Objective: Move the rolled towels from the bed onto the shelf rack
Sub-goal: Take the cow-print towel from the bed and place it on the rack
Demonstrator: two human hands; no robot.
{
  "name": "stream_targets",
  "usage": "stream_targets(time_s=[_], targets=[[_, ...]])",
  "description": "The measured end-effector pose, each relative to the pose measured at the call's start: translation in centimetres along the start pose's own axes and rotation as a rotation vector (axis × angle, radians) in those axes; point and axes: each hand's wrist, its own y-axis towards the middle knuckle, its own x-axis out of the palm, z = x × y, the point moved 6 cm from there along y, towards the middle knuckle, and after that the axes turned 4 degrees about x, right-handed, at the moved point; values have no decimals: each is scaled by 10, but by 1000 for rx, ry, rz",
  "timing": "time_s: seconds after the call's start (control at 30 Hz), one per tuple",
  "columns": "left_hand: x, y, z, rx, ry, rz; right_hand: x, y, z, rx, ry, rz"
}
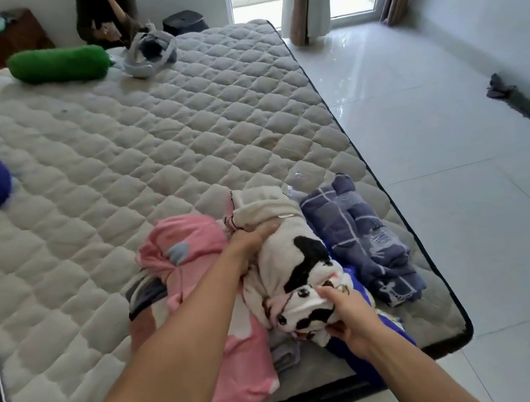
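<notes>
Grip: left hand [251, 241] and right hand [348, 317] both clench the cow-print towel [296, 274].
Place: on the bed [153, 141], six o'clock corner.
Left: pink towel [181, 243] at nine, plaid towel [360, 231] at three.
Shelf rack: unseen; apparently nothing moved.

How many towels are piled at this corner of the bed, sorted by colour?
Pink towel: 1
White towel with black patches, held by the left hand and right hand: 1
Blue-grey checked towel: 1
Bright blue towel, mostly hidden under the others: 1
Total: 4 that can be told apart.
</notes>
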Motion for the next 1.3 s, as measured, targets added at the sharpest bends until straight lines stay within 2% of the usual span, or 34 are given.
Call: stream_targets(time_s=[0.23, 0.5, 0.6, 0.83, 0.9, 1.03, 1.17, 1.3], targets=[[-1, 10, -23, -1, -242, 52, -12, -7, -2, -79, 44, -3], [12, -54, -17, 122, -424, 38, -42, -26, -11, -194, 118, -65], [18, -86, -14, 192, -502, 42, -57, -30, -22, -296, 111, -96], [27, -185, -30, 363, -747, 115, -71, -57, -41, -405, 58, -293], [27, -216, -46, 366, -807, 179, -71, -65, -36, -376, 34, -347], [15, -285, -86, 341, -936, 341, -44, -102, -10, -236, 25, -564], [-13, -378, -134, 459, -1088, 571, -5, -159, 42, -89, -84, -789], [-26, -485, -206, 526, -1201, 793, 21, -233, 117, 11, -298, -971]])
